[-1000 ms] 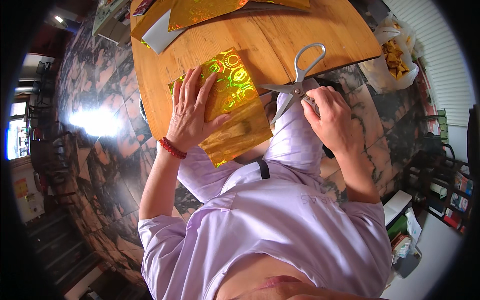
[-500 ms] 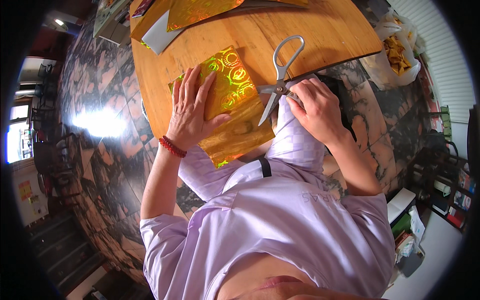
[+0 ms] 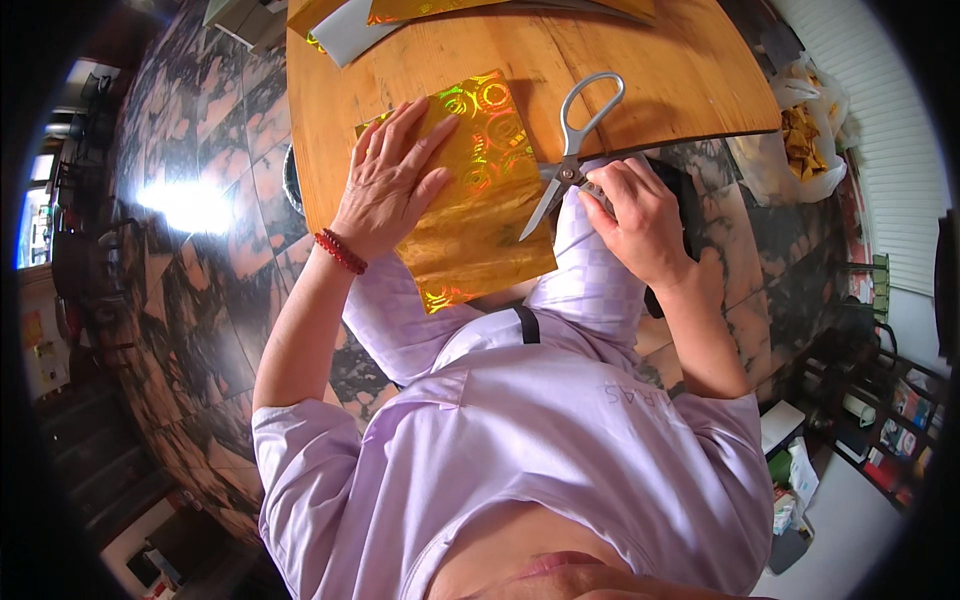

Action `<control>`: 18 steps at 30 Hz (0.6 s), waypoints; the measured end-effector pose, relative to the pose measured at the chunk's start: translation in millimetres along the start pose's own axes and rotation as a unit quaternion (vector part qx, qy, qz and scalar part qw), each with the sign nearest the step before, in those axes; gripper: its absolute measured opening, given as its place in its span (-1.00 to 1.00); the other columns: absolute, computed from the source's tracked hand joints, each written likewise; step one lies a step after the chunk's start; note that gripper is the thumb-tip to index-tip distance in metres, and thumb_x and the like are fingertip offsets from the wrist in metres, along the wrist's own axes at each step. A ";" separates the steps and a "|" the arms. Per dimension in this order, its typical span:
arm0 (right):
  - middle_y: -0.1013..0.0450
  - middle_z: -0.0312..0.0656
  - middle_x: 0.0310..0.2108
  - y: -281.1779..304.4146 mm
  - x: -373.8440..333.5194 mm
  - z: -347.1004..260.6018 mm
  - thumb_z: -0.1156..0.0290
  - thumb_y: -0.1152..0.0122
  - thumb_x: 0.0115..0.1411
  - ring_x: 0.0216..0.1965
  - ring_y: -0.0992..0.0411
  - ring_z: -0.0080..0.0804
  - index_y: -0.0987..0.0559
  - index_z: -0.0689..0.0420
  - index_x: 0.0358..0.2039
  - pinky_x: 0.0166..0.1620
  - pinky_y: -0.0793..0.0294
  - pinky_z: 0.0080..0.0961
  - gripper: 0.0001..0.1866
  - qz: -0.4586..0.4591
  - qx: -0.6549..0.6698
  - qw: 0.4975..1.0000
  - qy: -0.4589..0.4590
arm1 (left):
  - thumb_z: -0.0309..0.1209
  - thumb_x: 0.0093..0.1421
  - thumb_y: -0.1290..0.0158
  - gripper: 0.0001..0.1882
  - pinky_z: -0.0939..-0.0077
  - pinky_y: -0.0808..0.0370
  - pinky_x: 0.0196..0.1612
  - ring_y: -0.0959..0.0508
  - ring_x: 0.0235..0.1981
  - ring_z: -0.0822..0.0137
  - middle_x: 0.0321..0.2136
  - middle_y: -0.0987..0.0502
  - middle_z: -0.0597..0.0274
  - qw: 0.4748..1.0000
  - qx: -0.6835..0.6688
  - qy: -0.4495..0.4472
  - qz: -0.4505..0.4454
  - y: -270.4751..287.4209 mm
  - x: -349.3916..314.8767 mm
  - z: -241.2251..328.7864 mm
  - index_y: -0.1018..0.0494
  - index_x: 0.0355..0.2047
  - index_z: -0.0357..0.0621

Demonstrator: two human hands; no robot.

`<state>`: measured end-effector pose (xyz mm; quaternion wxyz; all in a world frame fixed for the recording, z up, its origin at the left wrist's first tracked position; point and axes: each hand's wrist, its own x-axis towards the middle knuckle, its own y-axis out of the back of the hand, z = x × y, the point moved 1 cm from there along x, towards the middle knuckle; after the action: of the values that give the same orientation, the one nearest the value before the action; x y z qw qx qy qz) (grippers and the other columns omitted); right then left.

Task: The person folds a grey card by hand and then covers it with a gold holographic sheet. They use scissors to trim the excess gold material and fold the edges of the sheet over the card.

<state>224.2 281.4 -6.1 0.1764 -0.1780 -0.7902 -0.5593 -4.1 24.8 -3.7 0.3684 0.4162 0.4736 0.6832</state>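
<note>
A gold foil sheet with a shiny patterned far part lies partly on the wooden table, its near end hanging over the edge above my lap. Spread across its left side is my left hand, palm down, fingers stretched out. My right hand grips metal scissors by one handle loop, mostly hidden under the fingers. The other loop points up and away over the table. One blade angles down toward me over the sheet's right edge, apart from the second blade, which points left at that edge.
More gold sheets and a white piece lie at the far side of the wooden table. A clear plastic bag of folded gold pieces stands on the floor at the right. A crowded shelf is lower right.
The view has shifted a little, moving the table and sheet up and right in the picture. My left hand has slid slightly left and away over the sheet. The scissors remain in my right hand.
</note>
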 end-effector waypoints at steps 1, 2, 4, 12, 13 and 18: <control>-0.59 -0.15 -0.24 2.1 0.2 -0.1 0.45 -0.48 0.24 -0.12 -0.59 -0.10 -0.53 0.13 -0.17 -0.03 -0.62 -0.19 -0.74 -0.002 0.000 1.000 0.004 | 0.05 0.61 0.12 -0.39 -0.04 -0.03 0.60 -0.21 0.57 -0.03 0.53 -0.24 -0.01 1.000 -0.001 0.004 0.002 0.3 -0.4 0.4 -0.32 0.56 0.20; -0.59 -0.16 -0.24 5.2 0.2 -0.8 0.45 -0.49 0.24 -0.12 -0.59 -0.11 -0.53 0.13 -0.17 -0.04 -0.62 -0.20 -0.74 -0.008 -0.005 1.000 0.002 | 0.00 0.61 0.13 -0.39 -0.04 0.00 0.62 -0.18 0.58 -0.02 0.56 -0.20 -0.01 1.000 0.001 0.007 -0.008 0.7 -0.8 1.1 -0.29 0.58 0.18; -0.57 -0.17 -0.27 9.4 0.6 -1.2 0.47 -0.49 0.24 -0.14 -0.58 -0.12 -0.53 0.12 -0.17 -0.07 -0.62 -0.21 -0.74 -0.001 -0.002 1.000 0.008 | -0.04 0.61 0.14 -0.39 -0.04 0.04 0.63 -0.16 0.60 -0.01 0.58 -0.17 0.00 1.000 0.002 0.013 -0.015 -0.1 -1.2 0.8 -0.27 0.59 0.17; -0.56 -0.06 -0.29 14.7 -13.9 -3.4 0.58 -0.49 0.20 -0.23 -0.58 0.03 -0.56 0.20 -0.16 -0.13 -0.60 -0.13 -0.73 -0.001 0.021 1.000 -0.003 | -0.04 0.62 0.14 -0.40 -0.05 0.05 0.65 -0.15 0.60 -0.02 0.58 -0.18 0.01 1.000 -0.003 0.003 -0.001 -2.1 -1.3 0.4 -0.27 0.59 0.17; -0.56 -0.06 -0.28 13.8 -14.9 -5.0 0.58 -0.49 0.20 -0.22 -0.58 0.03 -0.56 0.20 -0.16 -0.13 -0.60 -0.12 -0.74 0.003 0.018 1.000 -0.016 | -0.04 0.62 0.14 -0.40 -0.05 0.05 0.65 -0.15 0.60 -0.02 0.58 -0.18 0.01 1.000 -0.004 0.004 0.002 -2.9 -1.8 -0.8 -0.27 0.59 0.17; -0.57 -0.06 -0.27 -0.1 -3.7 -25.1 0.56 -0.48 0.23 -0.23 -0.58 0.05 -0.54 0.18 -0.17 -0.13 -0.60 -0.11 -0.75 0.024 0.013 0.999 -0.046 | -0.10 0.62 0.14 -0.42 -0.05 0.05 0.65 -0.14 0.61 -0.02 0.58 -0.18 0.01 1.000 -0.002 -0.009 0.015 -8.1 -2.8 -5.8 -0.28 0.58 0.16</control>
<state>229.4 257.3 -0.1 0.1552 -0.2204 -0.8000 -0.5361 -7.5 22.6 -13.3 0.3627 0.4286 0.4629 0.6859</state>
